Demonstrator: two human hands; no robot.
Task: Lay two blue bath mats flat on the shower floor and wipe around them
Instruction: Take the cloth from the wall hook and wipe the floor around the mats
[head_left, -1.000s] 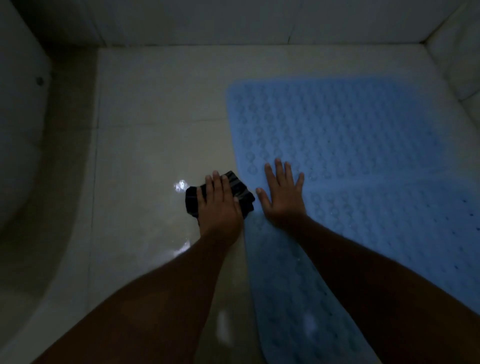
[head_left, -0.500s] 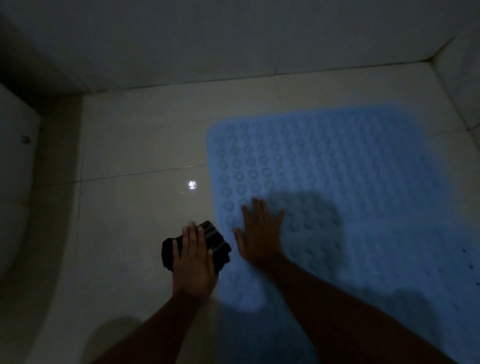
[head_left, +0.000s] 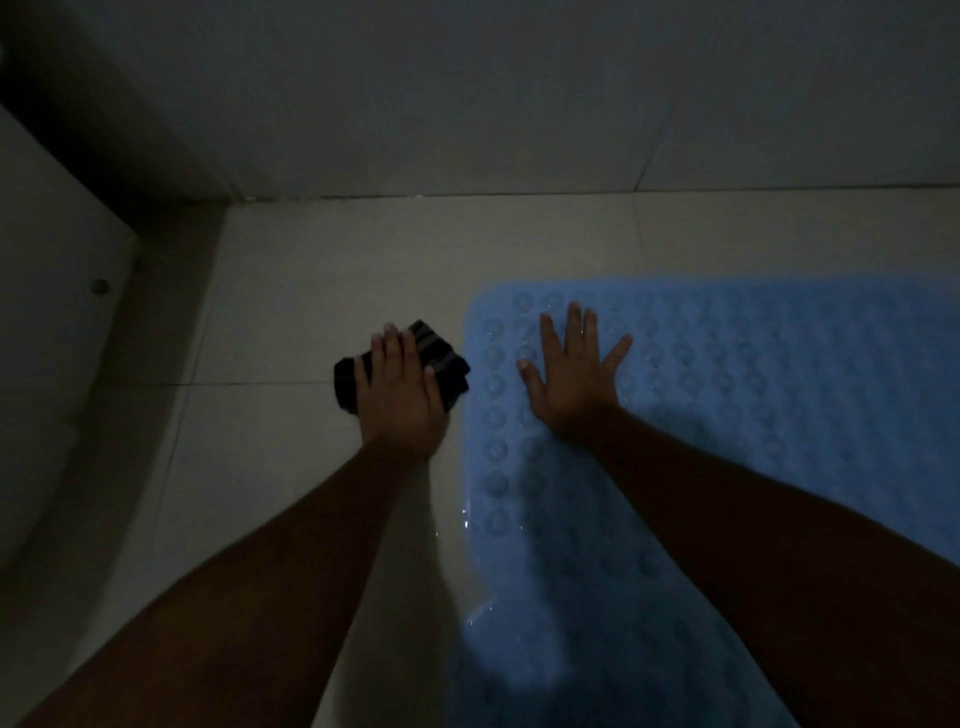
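left hand (head_left: 400, 400) flat on cloth (head_left: 444, 364), slid toward 12 o'clock beside mat (head_left: 753, 415) | right hand (head_left: 571, 382) splayed, pinning mat | far corner reached

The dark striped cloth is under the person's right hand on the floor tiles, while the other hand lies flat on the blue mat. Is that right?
Not quite: the head view shows the dark striped cloth under the left hand, on the floor tiles. It is the right hand that lies flat, fingers spread, on the blue bath mat.
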